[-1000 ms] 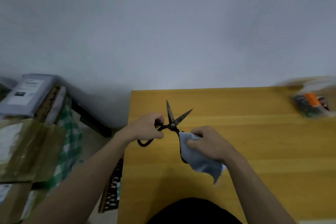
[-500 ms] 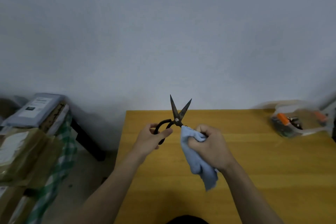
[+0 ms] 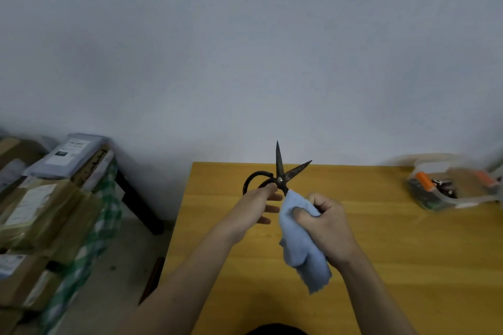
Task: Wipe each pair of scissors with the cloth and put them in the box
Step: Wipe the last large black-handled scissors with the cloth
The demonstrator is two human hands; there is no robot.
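The counter [image 3: 408, 266] fills the lower right of the frame, its yellow wood surface running from centre to the right edge. At lower left you see a stack of taped cardboard parcels [image 3: 35, 220] on a green checked cloth (one grey mailer lies on top). At the right edge of the frame, on the counter's far side, sits the clear plastic box [image 3: 457, 185], blurred, with orange-handled items inside. Your right hand [image 3: 326, 223] sits at centre frame, fingers curled tight around the light blue cloth [image 3: 302, 247], which is bunched over the lower handle of the scissors and hangs down below the fist. Your left hand [image 3: 258, 204] grips the scissors by the upper handle loop, thumb near the pivot, remaining fingers extended loosely. The black scissors [image 3: 280, 171] are held above the counter at centre, blades spread apart and pointing toward the top of the frame.
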